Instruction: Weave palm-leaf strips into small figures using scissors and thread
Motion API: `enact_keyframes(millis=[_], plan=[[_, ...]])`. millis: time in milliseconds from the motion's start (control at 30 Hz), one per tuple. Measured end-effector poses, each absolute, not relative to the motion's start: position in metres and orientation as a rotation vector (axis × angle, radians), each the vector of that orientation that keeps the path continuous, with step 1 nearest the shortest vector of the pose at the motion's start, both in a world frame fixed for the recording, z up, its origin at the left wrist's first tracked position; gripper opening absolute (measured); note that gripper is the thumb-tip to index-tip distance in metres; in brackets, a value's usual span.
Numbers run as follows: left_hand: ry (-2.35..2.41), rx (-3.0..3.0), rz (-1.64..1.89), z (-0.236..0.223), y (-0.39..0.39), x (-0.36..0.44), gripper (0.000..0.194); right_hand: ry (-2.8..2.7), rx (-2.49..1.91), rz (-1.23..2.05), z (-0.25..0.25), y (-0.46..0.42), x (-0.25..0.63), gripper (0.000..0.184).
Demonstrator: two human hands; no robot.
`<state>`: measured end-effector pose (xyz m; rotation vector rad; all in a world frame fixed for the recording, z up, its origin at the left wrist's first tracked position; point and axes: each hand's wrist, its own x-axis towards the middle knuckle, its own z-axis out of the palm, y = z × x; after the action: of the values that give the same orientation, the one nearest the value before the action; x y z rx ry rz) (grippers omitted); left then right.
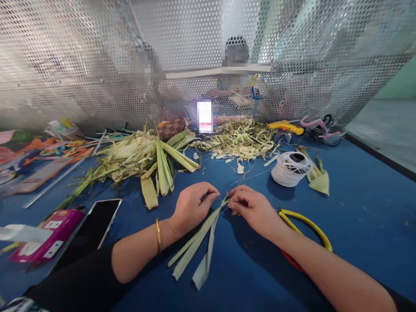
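Black cloth of a sleeve filled the near left corner, pushed back off the forearm, perhaps to keep it out of the work. Just ahead, pale green husk strips lay at the near middle of the blue desk, their loose ends fanned toward the person and their narrow ends gathered between the hands. Probably that gathering kept them as one bundle. The right hand pinched the narrow tips; the left hand, thumb to finger, seemed closed on fine thread, likely to keep it taut, though its grip was too small to confirm.

Off to the left sat a dark-screened phone and a magenta tissue pack, set aside, it seemed, to leave the middle free. By the right forearm rested a tool with yellow and red handles, partly hidden beneath the arm but easy to reach. Farther on, a white spool stood upright, a faint line trailing from it toward the right hand, presumably so it could feed.

Beyond lay heaped husks, a shredded pile, a glowing screen and a perforated panel.
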<state>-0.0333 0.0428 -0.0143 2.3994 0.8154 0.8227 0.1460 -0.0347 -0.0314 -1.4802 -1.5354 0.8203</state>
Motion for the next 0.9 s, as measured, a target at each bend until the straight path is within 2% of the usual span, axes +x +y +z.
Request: enact_keyframes(millis=[100, 167, 333, 567, 767, 900], plan=[[1.08, 2.429, 0.724, -0.015, 0.045, -0.033, 0.015, -1.68, -1.521, 0.543, -0.028, -0.038, 0.15, 0.018], [1.209, 2.447, 0.633, -0.018, 0.048, -0.032, 0.015, -1.744, -1.496, 0.511, -0.024, -0.04, 0.151, 0.018], [1.224, 2.484, 0.486, -0.023, 0.05, -0.031, 0.015, -1.734, -1.382, 0.714, -0.017, -0.039, 0.146, 0.018], [1.177, 2.176, 0.576, -0.02, 0.052, -0.03, 0.013, -1.562, -1.226, 1.105, -0.018, -0.035, 0.141, 0.024], [0.936, 1.424, 0.584, -0.013, 0.046, -0.025, 0.019, -1.706, -1.299, 0.999, -0.023, -0.033, 0.141, 0.023], [0.817, 1.209, 0.54, -0.01, 0.041, -0.021, 0.016, -1.791, -1.334, 0.899, -0.023, -0.033, 0.141, 0.023]])
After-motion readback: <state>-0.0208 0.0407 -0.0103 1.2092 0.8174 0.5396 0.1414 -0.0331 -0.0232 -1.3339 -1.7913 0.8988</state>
